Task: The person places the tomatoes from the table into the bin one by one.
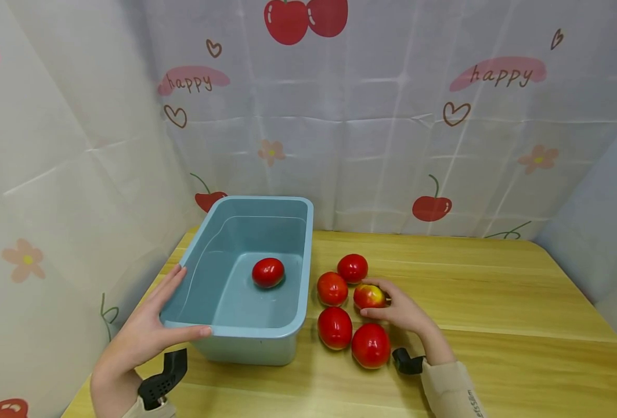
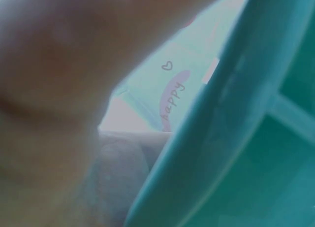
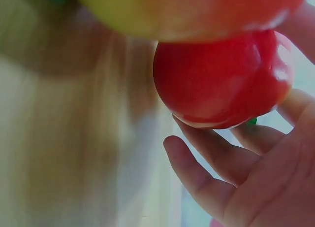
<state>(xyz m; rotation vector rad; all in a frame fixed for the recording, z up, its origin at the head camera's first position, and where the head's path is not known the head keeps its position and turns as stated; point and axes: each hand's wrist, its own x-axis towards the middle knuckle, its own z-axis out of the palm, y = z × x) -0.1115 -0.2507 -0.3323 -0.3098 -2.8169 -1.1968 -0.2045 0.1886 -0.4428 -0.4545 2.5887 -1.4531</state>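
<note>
A deep blue plastic bin (image 1: 302, 255) stands on the wooden table. My left hand (image 1: 143, 334) holds its near left corner, thumb along the front rim and fingertips over the left rim. One glossy red fruit (image 1: 268, 272) lies inside the bin. To the right, my right hand (image 1: 397, 306) grips a red and yellow apple (image 1: 369, 296), thumb on the near side and fingers on the far side. In the right wrist view, this apple (image 3: 221, 81) shows a red side between the fingers. Another red fruit (image 1: 371, 346) sits just in front of that hand.
More red fruits (image 1: 335, 328), (image 1: 332, 288), (image 1: 353, 268) lie between the bin and my right hand. A patterned curtain (image 1: 371, 128) hangs behind and along both sides of the table (image 1: 501, 290). Black wrist mounts (image 1: 163, 380) sit on both arms.
</note>
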